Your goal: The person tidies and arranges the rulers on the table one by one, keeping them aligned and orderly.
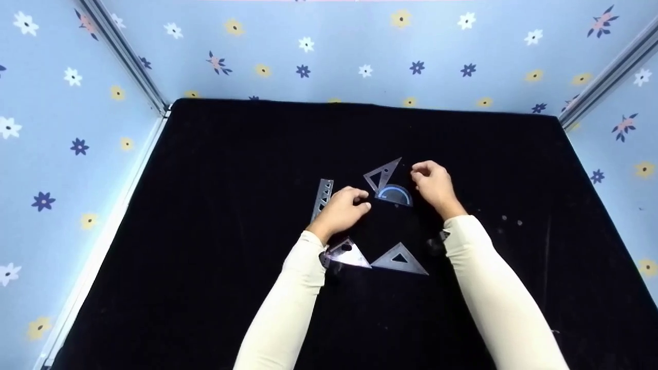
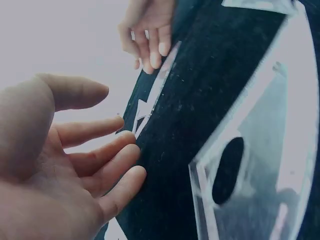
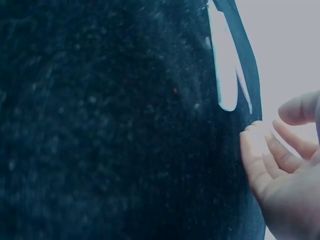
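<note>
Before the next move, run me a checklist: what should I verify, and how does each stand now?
1. Left hand free: ok, it holds nothing.
2. Right hand free: ok, fingers loosely bent, nothing held.
3. Protractor clear of the far set square: not ok, they meet at the protractor's left end in the head view.
4. Ruler in full view: not ok, the left hand hides its near end from the head camera.
5. Near left set square apart from the near right set square: cannot tell, their corners nearly meet.
</note>
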Available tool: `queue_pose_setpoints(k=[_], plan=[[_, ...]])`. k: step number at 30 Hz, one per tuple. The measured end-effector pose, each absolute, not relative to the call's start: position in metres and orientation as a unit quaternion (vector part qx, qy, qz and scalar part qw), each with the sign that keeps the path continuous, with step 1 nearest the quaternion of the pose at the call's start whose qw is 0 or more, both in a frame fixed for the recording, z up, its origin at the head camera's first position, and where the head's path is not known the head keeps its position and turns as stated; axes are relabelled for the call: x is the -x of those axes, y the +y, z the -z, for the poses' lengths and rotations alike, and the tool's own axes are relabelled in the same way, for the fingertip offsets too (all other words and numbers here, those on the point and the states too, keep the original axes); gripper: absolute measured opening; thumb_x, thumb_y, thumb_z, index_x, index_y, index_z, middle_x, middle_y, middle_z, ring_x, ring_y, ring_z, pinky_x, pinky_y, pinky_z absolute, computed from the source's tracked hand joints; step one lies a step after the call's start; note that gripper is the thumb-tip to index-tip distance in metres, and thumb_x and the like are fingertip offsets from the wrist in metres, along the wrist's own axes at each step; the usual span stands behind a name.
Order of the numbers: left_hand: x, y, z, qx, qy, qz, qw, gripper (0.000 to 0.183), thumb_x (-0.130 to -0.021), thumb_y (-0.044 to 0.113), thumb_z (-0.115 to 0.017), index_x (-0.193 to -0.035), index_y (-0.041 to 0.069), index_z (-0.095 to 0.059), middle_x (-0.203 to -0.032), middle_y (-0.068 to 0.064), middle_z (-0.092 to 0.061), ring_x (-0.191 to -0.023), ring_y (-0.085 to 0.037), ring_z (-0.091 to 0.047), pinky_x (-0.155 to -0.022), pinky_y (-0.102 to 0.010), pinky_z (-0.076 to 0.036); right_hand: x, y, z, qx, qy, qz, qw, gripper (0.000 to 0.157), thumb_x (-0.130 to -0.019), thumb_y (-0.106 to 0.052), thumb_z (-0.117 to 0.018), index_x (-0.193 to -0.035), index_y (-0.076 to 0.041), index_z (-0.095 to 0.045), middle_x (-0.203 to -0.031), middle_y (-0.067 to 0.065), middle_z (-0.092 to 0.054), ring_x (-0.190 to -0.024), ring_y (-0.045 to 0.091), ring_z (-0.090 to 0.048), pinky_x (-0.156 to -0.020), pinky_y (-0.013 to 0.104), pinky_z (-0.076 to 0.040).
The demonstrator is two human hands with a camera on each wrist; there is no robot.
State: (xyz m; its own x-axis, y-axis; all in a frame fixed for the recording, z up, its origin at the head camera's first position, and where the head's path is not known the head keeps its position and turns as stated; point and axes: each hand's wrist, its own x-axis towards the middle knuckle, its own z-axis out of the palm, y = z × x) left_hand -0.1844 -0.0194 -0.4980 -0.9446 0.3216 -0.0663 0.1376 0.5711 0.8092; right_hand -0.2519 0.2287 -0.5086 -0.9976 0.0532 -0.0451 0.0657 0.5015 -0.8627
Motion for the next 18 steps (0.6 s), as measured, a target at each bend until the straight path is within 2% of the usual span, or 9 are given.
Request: queue_pose_setpoints(k=[3, 7, 12, 15, 18], plan=[[0.188, -0.016, 0.497, -0.093, 0.857, -0.494, 0.113, 0.044, -0.096, 0.02, -0.063, -0.137, 0.002, -0.059, -0.133, -0.012, -0.06, -0.124, -0.024, -0.056, -0.107, -0.035, -0.04, 0.256, 0.227, 0.509, -0.03, 0.862, 0.506, 0.006, 0.027, -0.095, -0.002, -0.054, -0.119, 0.006, -0.063, -0.111, 0.018, -0.067, -0.082, 0.018, -0.062, -0.064, 0.019, -0.052], [0.191, -0.009, 0.5, -0.05, 0.795, -0.589, 0.137, 0.054, -0.096, 0.015, -0.062, -0.145, -0.003, -0.047, -0.142, -0.017, -0.054, -0.13, -0.027, -0.053, -0.109, -0.034, -0.039, 0.259, 0.226, 0.51, -0.011, 0.852, 0.523, 0.006, 0.033, -0.095, 0.006, -0.047, -0.126, 0.007, -0.058, -0.117, 0.021, -0.065, -0.091, 0.022, -0.063, -0.065, 0.021, -0.052], [0.194, -0.002, 0.505, 0.011, 0.695, -0.7, 0.164, 0.06, -0.097, 0.008, -0.059, -0.149, -0.008, -0.035, -0.146, -0.025, -0.047, -0.127, -0.033, -0.054, -0.101, -0.039, -0.048, 0.262, 0.222, 0.515, 0.029, 0.854, 0.52, 0.002, 0.048, -0.09, 0.014, -0.041, -0.137, 0.009, -0.048, -0.129, 0.026, -0.06, -0.108, 0.035, -0.062, -0.086, 0.031, -0.051], [0.197, -0.001, 0.506, 0.046, 0.654, -0.736, 0.169, 0.062, -0.097, 0.006, -0.059, -0.15, -0.009, -0.031, -0.148, -0.026, -0.044, -0.127, -0.033, -0.054, -0.096, -0.04, -0.052, 0.266, 0.22, 0.516, 0.036, 0.859, 0.51, 0.009, 0.053, -0.089, 0.014, -0.041, -0.142, 0.01, -0.041, -0.137, 0.027, -0.055, -0.115, 0.037, -0.058, -0.099, 0.035, -0.045], [0.2, 0.0, 0.505, 0.074, 0.626, -0.757, 0.171, 0.063, -0.097, 0.005, -0.058, -0.151, -0.009, -0.03, -0.149, -0.025, -0.044, -0.129, -0.032, -0.052, -0.093, -0.04, -0.054, 0.27, 0.217, 0.514, 0.028, 0.85, 0.524, 0.037, 0.059, -0.089, 0.012, -0.043, -0.147, 0.009, -0.033, -0.147, 0.025, -0.047, -0.12, 0.035, -0.054, -0.104, 0.037, -0.04]])
